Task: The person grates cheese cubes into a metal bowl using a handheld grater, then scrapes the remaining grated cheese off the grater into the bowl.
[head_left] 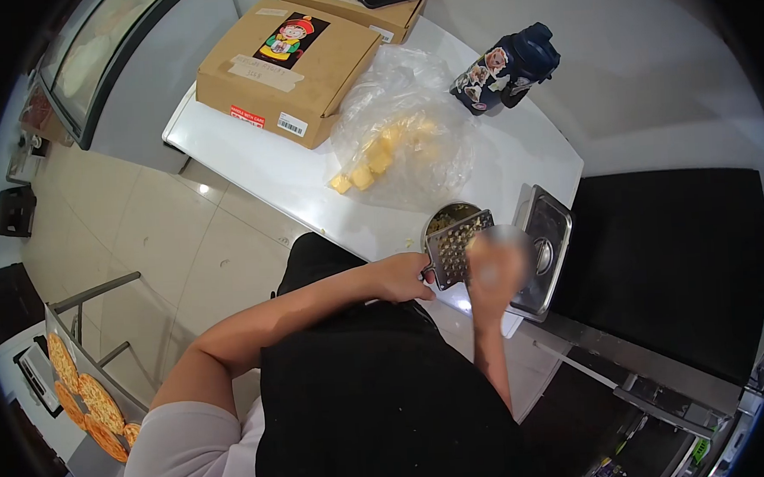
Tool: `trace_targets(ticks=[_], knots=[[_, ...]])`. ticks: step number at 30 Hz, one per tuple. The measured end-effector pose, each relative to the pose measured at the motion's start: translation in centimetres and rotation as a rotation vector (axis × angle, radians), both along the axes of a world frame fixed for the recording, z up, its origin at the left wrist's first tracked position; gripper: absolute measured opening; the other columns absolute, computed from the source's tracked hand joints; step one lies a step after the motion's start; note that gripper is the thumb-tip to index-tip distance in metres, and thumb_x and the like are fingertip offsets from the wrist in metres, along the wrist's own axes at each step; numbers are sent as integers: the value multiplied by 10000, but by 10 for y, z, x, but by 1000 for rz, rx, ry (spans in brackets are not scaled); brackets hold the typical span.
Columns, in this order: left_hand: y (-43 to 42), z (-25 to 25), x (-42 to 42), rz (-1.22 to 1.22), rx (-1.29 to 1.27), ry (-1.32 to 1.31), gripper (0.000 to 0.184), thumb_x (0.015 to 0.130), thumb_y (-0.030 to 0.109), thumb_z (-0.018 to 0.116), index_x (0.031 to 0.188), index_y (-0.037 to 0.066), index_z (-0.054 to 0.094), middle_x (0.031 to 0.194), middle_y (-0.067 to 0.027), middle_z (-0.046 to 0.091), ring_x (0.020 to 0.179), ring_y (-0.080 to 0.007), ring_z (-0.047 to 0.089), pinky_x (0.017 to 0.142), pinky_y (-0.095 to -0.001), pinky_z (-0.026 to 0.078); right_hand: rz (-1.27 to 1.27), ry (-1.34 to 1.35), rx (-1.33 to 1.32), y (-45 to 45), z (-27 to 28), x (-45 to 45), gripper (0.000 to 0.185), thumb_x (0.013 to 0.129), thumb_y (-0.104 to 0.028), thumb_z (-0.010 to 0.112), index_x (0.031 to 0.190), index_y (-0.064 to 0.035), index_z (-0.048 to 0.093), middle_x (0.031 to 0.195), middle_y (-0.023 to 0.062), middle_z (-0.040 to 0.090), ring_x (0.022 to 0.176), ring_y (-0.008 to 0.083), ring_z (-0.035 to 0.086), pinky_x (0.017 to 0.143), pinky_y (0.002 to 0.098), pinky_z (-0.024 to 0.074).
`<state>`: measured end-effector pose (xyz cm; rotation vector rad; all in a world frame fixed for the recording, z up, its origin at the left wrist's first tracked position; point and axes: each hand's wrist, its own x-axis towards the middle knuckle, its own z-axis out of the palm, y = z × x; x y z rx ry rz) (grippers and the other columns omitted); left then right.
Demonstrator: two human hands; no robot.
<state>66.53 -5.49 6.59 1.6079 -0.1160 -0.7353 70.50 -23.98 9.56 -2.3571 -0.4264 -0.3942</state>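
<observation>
My left hand [406, 276] is closed round the handle end of a metal grater [458, 247]. The grater leans over a round metal container [437, 221] that holds small pieces. Against the grater's right side is my right hand [496, 271], partly blurred, with its fingers curled over something pale that I cannot make out. Beyond the grater, a clear plastic bag [417, 90] lies on the white table [267, 180], with yellow chunks [378, 157] in it and at its mouth.
Two cardboard boxes [304, 70] [405, 21] stand at the table's far end. A dark bottle [507, 68] with stickers is at the back right. A metal lid [548, 247] lies right of my right hand. Round flat breads [101, 404] are on a rack at lower left.
</observation>
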Motion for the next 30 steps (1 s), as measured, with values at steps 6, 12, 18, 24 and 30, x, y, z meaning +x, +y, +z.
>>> trace_targets(ticks=[6,12,18,24,30], knots=[[0,7,-5,55,38,-85,285,712,193,678,903,22,552,732,-127,592,658,-281,558,642,-344,460,40,-36,-157,17,-14,-17,247,784,-149,715,1030,-125,728,843,-13,492,839,171,412,834,309,309],[4,23,-4,-50,111,-74,251,756,155,659,908,31,501,764,-108,562,666,-254,531,660,-332,441,-124,-58,-162,1,-31,6,255,777,-169,727,1030,-141,735,845,-19,497,882,172,393,852,317,309],[4,18,-6,-38,72,-71,248,750,146,664,887,41,486,752,-87,544,666,-238,529,662,-329,442,-211,-12,-184,-9,-27,27,255,808,-157,710,1060,-121,728,829,-1,484,828,163,399,813,270,334],[11,13,-6,-32,-43,72,248,748,136,668,873,52,470,740,-54,511,654,-185,508,641,-302,434,-267,4,15,-19,-13,31,251,789,-184,725,1039,-193,739,816,-22,500,832,169,416,830,332,337],[13,22,-2,-39,-93,223,249,742,121,671,865,55,465,740,-39,498,643,-148,480,615,-275,417,46,-86,-247,23,-5,-28,209,762,-149,740,970,-131,735,817,-12,551,849,164,442,801,274,342]])
